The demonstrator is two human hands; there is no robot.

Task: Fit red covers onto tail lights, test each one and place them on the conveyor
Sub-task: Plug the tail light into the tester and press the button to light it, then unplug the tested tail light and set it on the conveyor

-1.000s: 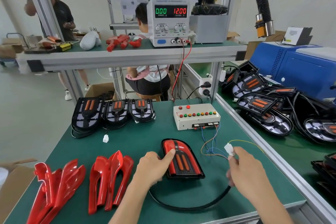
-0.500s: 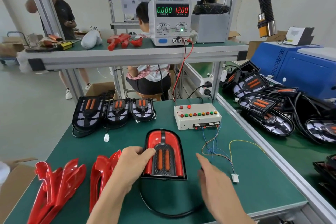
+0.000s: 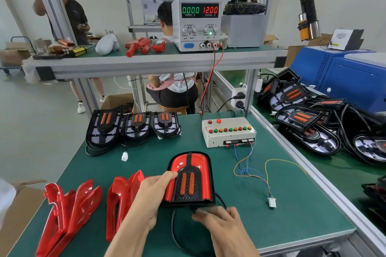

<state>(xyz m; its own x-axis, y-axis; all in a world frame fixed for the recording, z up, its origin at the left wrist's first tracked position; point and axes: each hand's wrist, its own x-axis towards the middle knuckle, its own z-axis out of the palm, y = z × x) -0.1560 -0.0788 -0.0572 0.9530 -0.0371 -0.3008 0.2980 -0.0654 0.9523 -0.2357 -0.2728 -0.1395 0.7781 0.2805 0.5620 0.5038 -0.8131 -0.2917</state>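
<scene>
**Covered tail light gripped at the near bench edge**

The left hand (image 3: 153, 196) grips the red-covered black tail light (image 3: 189, 179) by its left side, lifted above the green bench mat (image 3: 292, 210). The right hand (image 3: 221, 222), blurred, reaches under its near edge at the black cable (image 3: 174, 233); its grasp cannot be told. Loose glossy red plastic covers (image 3: 69, 213) lie left; bare mat lies right.

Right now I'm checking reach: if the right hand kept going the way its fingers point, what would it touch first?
The right hand points left toward the covered tail light's near edge and black cable; probably the cable, depth unclear.
</scene>
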